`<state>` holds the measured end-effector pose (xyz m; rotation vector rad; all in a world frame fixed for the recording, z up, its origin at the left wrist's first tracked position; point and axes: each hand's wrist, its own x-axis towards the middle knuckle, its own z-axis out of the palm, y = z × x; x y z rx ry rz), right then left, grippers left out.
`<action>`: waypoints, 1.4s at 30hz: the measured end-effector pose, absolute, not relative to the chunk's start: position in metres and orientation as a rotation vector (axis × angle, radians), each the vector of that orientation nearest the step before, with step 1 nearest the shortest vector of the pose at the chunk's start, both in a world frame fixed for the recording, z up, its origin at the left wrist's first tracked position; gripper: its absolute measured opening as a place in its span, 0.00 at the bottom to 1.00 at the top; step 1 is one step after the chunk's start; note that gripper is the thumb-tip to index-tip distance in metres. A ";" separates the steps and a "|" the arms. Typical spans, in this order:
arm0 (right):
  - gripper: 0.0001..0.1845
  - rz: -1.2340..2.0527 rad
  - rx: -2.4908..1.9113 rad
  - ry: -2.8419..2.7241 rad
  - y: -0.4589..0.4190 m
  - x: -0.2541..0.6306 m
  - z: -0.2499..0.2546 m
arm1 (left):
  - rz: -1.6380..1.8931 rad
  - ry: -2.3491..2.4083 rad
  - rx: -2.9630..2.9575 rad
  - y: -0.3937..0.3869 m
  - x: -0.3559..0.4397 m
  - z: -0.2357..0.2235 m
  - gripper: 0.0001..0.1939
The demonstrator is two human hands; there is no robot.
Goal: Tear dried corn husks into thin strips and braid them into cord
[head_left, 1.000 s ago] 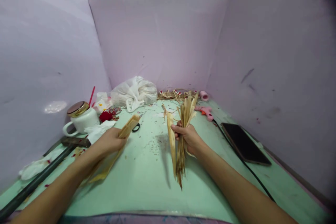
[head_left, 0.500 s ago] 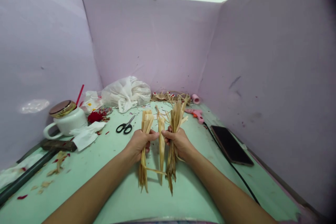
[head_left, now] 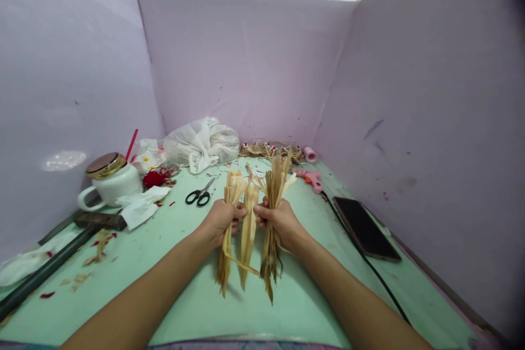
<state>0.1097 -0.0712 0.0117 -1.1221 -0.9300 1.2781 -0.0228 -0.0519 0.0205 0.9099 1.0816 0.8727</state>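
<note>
My left hand [head_left: 225, 219] is closed around a bundle of dry corn husks [head_left: 225, 268], its cut ends up and its tapered ends down. In my right hand [head_left: 279, 221] is another, darker bundle of husks [head_left: 270, 262], with loose strips fanning out at the top. Between the two hands a single flat husk strip [head_left: 248, 229] hangs upright; my left thumb touches its left edge and my right thumb its right edge. A thin strip slants from the left bundle toward the right one. Fingers behind the bundles are partly hidden.
Scissors [head_left: 200, 194] lie beyond my left hand. A lidded white mug [head_left: 117, 187], tissue [head_left: 141, 206] and a hammer [head_left: 100, 221] are at left. A plastic bag [head_left: 203, 145] sits at the back. At right are a pink glue gun [head_left: 311, 179], its cord and a phone [head_left: 366, 228].
The single strip has turned to show a broader face, its lower tip shifted left. Both hands keep their bundles. The whole view has shifted slightly.
</note>
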 end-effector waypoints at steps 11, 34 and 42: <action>0.15 1.403 -1.049 -1.253 -0.077 0.111 0.011 | 0.870 1.006 0.972 -0.064 -0.013 0.022 0.07; 0.14 1.400 -1.170 -1.028 -0.073 0.118 0.017 | 0.975 1.134 1.008 -0.058 -0.021 0.026 0.05; 0.10 1.401 -1.253 -1.015 -0.075 0.113 0.016 | 0.969 1.093 1.013 -0.055 -0.021 0.020 0.08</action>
